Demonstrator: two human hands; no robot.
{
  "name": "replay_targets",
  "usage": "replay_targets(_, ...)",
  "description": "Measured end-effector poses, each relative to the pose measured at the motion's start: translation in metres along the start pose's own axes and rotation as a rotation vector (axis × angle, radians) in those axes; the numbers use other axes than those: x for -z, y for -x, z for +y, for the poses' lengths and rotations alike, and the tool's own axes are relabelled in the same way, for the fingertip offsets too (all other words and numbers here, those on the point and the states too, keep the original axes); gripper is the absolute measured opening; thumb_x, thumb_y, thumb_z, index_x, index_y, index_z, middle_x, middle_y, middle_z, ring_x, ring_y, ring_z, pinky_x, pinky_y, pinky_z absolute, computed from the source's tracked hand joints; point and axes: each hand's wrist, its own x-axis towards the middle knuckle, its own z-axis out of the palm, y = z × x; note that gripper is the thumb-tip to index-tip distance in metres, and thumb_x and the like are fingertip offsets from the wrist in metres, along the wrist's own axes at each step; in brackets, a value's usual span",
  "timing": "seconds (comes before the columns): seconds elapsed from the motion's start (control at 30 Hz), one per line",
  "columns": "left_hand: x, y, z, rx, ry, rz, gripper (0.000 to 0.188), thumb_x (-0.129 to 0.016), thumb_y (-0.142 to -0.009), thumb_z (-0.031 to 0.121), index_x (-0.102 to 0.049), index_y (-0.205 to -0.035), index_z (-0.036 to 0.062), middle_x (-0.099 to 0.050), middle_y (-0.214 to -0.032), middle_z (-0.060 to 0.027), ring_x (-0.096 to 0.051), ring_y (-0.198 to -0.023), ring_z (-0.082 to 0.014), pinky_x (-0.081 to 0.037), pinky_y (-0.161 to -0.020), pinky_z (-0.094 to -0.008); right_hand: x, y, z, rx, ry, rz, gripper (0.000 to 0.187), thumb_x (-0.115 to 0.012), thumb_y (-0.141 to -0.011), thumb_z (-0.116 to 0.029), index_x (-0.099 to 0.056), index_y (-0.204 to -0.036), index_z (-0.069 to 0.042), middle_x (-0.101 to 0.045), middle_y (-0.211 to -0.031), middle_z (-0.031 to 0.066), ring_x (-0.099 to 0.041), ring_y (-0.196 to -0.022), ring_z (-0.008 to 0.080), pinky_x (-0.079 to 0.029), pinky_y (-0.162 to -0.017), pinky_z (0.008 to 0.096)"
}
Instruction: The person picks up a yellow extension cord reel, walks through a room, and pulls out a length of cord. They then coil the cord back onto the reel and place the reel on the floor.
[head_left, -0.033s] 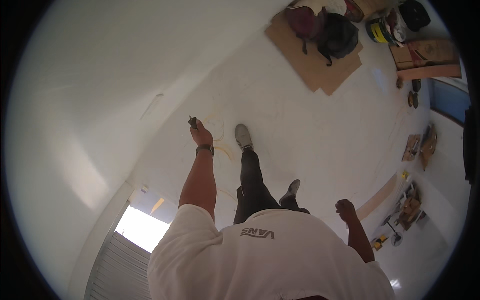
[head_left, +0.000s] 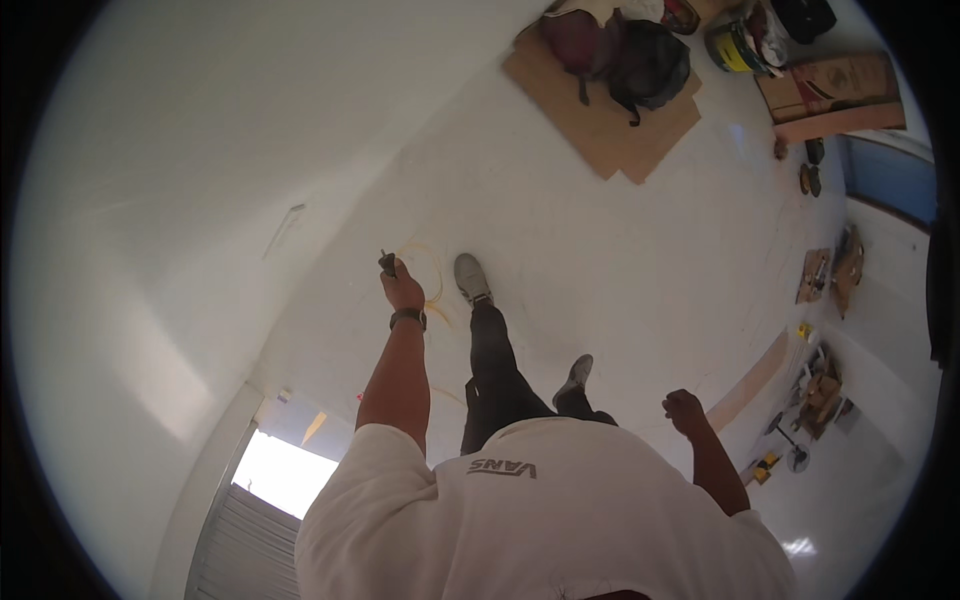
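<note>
My left hand point(head_left: 402, 289) is closed around a small dark hand tool point(head_left: 388, 264) with a short, thin metal tip pointing away from me. Its exact kind is too small to tell. A dark watch or band point(head_left: 408, 318) circles that wrist. The left arm reaches forward over the pale floor, to the left of my grey shoe point(head_left: 469, 275). At my right side, my right hand point(head_left: 685, 412) hangs with its fingers curled in, and I see nothing in it. Beyond the left hand, a yellow cord point(head_left: 433, 262) lies in loops on the floor.
A smooth white wall point(head_left: 170, 220) rises on the left, above a bright doorway point(head_left: 283, 470). Ahead, backpacks point(head_left: 648, 66) lie on flat cardboard point(head_left: 575, 115). A bucket point(head_left: 733, 48) and a cardboard box point(head_left: 835, 88) stand far right. Tools and scraps point(head_left: 820, 395) lie along the right.
The view has shifted, so the backpacks, cardboard and bucket sit slightly farther left and higher. My left hand still grips the dark tool; my right hand remains curled.
</note>
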Motion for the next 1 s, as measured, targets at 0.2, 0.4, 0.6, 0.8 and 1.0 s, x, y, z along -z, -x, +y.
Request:
replay_targets(0.2,-0.063,0.161,-0.035,-0.287,-0.278,-0.692,0.048,-0.06,-0.104,0.04,-0.051,-0.122,-0.0034,-0.069,-0.107,-0.0258,-0.069,-0.093,-0.0409,-0.053,-0.084,-0.0501,-0.006,-0.005,0.041,-0.187,-0.177,0.112,0.037,-0.067,-0.095,-0.035,-0.074,-0.112,-0.004,-0.071,-0.118,0.0179,-0.068,-0.112,0.0358,-0.054,-0.099,0.0416)
replay_targets(0.4,-0.077,0.213,0.024,-0.336,-0.423,-0.88,0.033,-0.063,-0.103,0.025,-0.052,-0.117,-0.0022,-0.07,-0.098,-0.0109,-0.07,-0.081,-0.0218,-0.055,-0.072,-0.0372,-0.024,0.006,0.133,0.022,0.058,0.189,0.034,-0.065,-0.094,-0.036,-0.076,-0.106,-0.006,-0.073,-0.114,0.0177,-0.068,-0.11,0.037,-0.055,-0.096,0.0458)
replay_targets(0.6,-0.122,0.236,0.112,-0.261,-0.566,-0.903,0.025,-0.07,-0.096,0.023,-0.061,-0.109,0.0025,-0.074,-0.096,-0.0122,-0.072,-0.084,-0.025,-0.056,-0.076,-0.0373,-0.083,0.028,0.273,0.108,0.302,0.079,0.032,-0.056,-0.102,-0.031,-0.076,-0.11,-0.009,-0.073,-0.114,0.0172,-0.067,-0.112,0.0378,-0.056,-0.098,0.0496)
replay_targets(0.8,-0.129,0.334,0.149,0.017,-0.814,-0.793,0.021,-0.071,-0.092,0.009,-0.054,-0.104,0.008,-0.069,-0.088,-0.0146,-0.071,-0.083,-0.0286,-0.057,-0.072,-0.0416,-0.161,0.019,0.411,-0.013,0.033,-0.018,0.042,-0.055,-0.098,-0.041,-0.078,-0.106,-0.006,-0.072,-0.121,0.0184,-0.066,-0.117,0.0375,-0.055,-0.097,0.0504)
replay_targets(1.0,-0.304,0.477,0.143,-0.273,-1.128,-0.866,0.02,-0.071,-0.093,0.011,-0.055,-0.104,0.0075,-0.068,-0.088,-0.0122,-0.07,-0.082,-0.0254,-0.054,-0.069,-0.0388,-0.213,0.087,0.419,-0.334,-0.863,-0.25,0.038,-0.063,-0.093,-0.035,-0.076,-0.12,-0.011,-0.069,-0.133,0.0157,-0.064,-0.125,0.0335,-0.052,-0.104,0.0471)
